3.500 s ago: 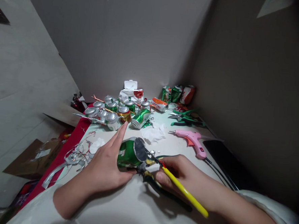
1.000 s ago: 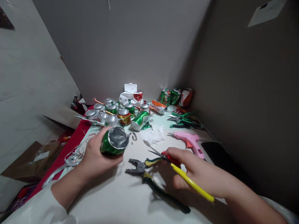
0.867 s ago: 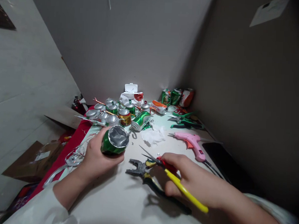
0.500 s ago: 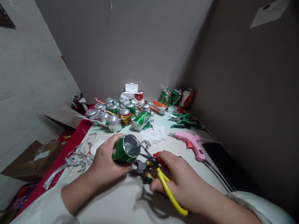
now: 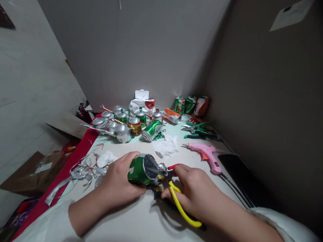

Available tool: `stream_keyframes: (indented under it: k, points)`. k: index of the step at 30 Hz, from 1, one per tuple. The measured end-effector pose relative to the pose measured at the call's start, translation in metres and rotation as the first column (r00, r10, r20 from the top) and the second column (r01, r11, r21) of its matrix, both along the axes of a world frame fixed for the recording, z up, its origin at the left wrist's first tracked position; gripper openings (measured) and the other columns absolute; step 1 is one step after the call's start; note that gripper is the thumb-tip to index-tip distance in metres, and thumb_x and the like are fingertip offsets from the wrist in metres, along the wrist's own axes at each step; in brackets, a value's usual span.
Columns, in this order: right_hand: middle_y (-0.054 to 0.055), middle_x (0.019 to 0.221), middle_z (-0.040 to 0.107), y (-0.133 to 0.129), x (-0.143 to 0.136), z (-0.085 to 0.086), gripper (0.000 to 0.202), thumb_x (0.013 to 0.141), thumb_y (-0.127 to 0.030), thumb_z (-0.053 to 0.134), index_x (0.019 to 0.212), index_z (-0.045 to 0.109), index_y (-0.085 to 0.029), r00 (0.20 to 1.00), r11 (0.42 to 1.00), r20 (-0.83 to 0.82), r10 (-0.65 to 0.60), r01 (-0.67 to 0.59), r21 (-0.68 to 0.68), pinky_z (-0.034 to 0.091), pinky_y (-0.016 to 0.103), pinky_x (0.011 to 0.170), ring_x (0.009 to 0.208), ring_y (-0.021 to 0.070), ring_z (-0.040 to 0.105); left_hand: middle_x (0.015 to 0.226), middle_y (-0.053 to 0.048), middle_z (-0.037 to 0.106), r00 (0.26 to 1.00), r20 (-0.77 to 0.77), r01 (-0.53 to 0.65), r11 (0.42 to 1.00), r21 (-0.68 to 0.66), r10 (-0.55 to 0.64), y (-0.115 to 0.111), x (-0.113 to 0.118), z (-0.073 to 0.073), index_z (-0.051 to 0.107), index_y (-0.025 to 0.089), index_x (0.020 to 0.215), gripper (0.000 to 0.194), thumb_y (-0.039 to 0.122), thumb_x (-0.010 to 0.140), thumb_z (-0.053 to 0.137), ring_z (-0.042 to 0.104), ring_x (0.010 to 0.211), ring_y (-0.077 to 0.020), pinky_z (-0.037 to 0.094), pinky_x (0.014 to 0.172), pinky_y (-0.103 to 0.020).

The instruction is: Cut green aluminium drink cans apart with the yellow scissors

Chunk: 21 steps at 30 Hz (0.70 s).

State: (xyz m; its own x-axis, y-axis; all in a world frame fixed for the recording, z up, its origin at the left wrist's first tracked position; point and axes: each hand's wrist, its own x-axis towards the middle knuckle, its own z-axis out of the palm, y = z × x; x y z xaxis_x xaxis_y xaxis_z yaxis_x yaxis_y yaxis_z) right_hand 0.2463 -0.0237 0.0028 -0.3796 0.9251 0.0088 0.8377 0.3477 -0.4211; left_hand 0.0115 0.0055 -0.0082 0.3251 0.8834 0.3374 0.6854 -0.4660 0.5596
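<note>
My left hand (image 5: 119,177) is wrapped round a green drink can (image 5: 138,170), which lies tilted with its cut open end towards the right. In my right hand (image 5: 193,185) is a pair of needle-nose pliers (image 5: 177,198) with yellow and red on the handles. Its dark jaws reach the can's open end, where a strip of metal curls at the rim; whether the tips pinch the rim cannot be made out. Beneath the can and pliers, another dark tool (image 5: 158,191) lies on the table, mostly hidden.
Several small cut cans with handles (image 5: 123,132) stand at the back left, near a lying green can (image 5: 152,130). A crumpled tissue (image 5: 165,146), green-handled cutters (image 5: 200,130) and a pink glue gun (image 5: 206,153) lie towards the right. Metal scraps (image 5: 81,174) litter the left edge.
The can has moved slightly right and down, its open end turning more to the right. The pliers' jaws, seen spread at the rim before, now lie against the can's opening.
</note>
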Motion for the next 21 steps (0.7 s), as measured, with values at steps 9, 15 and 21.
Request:
stream_keyframes:
  k: [9, 15, 21]
  points:
    - [0.0, 0.069, 0.058, -0.0002, 0.0051, 0.0092, 0.04, 0.079, -0.056, 0.069, 0.077, 0.057, -0.018, 0.955, 0.978, -0.295, -0.022, -0.04, -0.203, 0.029, 0.024, 0.053, 0.06, 0.0126, 0.045, 0.104, -0.005, 0.068, 0.996, 0.079, 0.035, 0.997, -0.067, -0.03, -0.0022, 0.0012, 0.0001, 0.057, 0.021, 0.113, 0.056, 0.017, 0.058, 0.071, 0.065, 0.093, -0.0228, 0.053, 0.084, -0.036]
    - [-0.004, 0.066, 0.051, 0.0028, 0.0055, 0.0076, 0.037, 0.077, -0.05, 0.072, 0.074, 0.054, -0.017, 0.923, 0.938, -0.381, -0.061, -0.077, -0.338, 0.028, 0.022, 0.052, 0.062, 0.0105, 0.039, 0.102, -0.003, 0.069, 0.994, 0.108, 0.041, 0.996, -0.078, -0.032, -0.0027, 0.0034, 0.001, 0.058, 0.021, 0.111, 0.055, 0.014, 0.057, 0.07, 0.066, 0.091, -0.0226, 0.054, 0.083, -0.036]
    - [-0.005, 0.065, 0.042, 0.0022, 0.006, 0.0056, 0.032, 0.077, -0.042, 0.071, 0.072, 0.051, -0.017, 0.87, 0.863, -0.47, -0.148, -0.119, -0.491, 0.026, 0.021, 0.05, 0.061, 0.0094, 0.034, 0.102, -0.003, 0.069, 0.992, 0.112, 0.071, 0.996, -0.062, -0.063, -0.0031, 0.0025, 0.0011, 0.058, 0.021, 0.111, 0.056, 0.015, 0.057, 0.071, 0.067, 0.09, -0.0219, 0.054, 0.083, -0.034]
